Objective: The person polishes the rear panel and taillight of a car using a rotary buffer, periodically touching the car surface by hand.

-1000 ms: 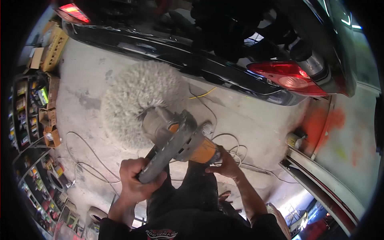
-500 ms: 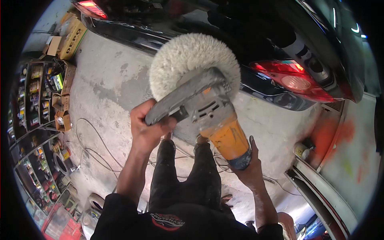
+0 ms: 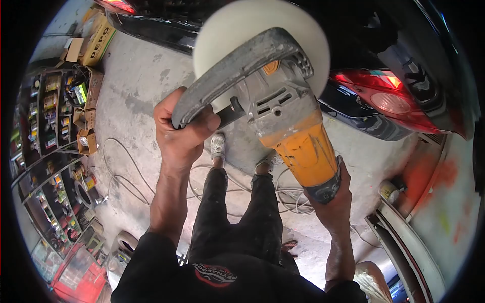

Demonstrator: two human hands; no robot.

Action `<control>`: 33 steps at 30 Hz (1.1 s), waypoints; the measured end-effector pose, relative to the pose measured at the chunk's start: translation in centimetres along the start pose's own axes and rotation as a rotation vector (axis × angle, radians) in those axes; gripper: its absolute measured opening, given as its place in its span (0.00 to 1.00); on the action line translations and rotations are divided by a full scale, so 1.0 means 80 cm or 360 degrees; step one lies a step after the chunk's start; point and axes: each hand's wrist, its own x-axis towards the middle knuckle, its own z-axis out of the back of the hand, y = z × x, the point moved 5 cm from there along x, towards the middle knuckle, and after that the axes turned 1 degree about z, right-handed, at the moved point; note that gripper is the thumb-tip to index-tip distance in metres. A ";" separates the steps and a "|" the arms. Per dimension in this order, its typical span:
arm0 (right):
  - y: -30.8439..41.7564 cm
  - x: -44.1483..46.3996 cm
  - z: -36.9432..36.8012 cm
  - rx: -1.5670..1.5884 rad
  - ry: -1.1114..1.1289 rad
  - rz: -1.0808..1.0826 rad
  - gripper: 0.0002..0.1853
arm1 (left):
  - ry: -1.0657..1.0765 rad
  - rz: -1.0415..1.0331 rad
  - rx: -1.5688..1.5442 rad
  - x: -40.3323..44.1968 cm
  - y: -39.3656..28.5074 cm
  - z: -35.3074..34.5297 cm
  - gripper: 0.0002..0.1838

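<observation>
I hold an orange and grey car polisher (image 3: 303,151) in front of me with both hands. My left hand (image 3: 179,129) is wrapped round the end of its black loop handle. My right hand (image 3: 331,202) grips the dark rear end of the orange motor body. The round white pad (image 3: 222,40) at the far end looks smooth and blurred, as if spinning. It overlaps the black car (image 3: 348,30) in view; I cannot tell whether it touches the paint. A red tail light (image 3: 389,98) of the car lies right of the pad.
A cable (image 3: 121,177) loops over the concrete floor (image 3: 131,86) around my feet. Shelves of cans and bottles (image 3: 50,121) and cardboard boxes (image 3: 86,141) line the left side. Metal panels (image 3: 404,242) lean at the right, by a paint-marked wall (image 3: 454,187).
The polisher has come up closer to the camera, shifting up and slightly right with both hands. Its pad went from showing fluffy tufts to a smooth blur.
</observation>
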 end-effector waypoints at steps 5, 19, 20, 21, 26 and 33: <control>0.001 0.003 0.004 0.0015 0.0025 -0.0088 0.54 | -0.0019 0.0020 -0.0008 0.000 0.001 -0.003 0.11; -0.009 -0.048 0.044 -0.0034 -0.0030 -0.0328 0.55 | 0.0140 0.0103 0.0120 -0.018 0.017 -0.038 0.09; -0.010 -0.052 0.047 -0.0018 -0.0043 -0.0348 0.55 | 0.0120 0.0130 0.0163 -0.020 0.016 -0.044 0.09; -0.011 -0.057 0.050 -0.0002 -0.0054 -0.0369 0.55 | 0.0119 0.0181 0.0169 -0.021 0.016 -0.053 0.09; -0.018 -0.089 0.077 -0.0052 -0.0106 -0.0472 0.56 | 0.0149 0.0356 0.0196 -0.028 0.021 -0.089 0.09; -0.015 -0.121 0.121 -0.0025 -0.0176 -0.0611 0.56 | 0.0194 0.0400 0.0084 -0.033 0.024 -0.129 0.10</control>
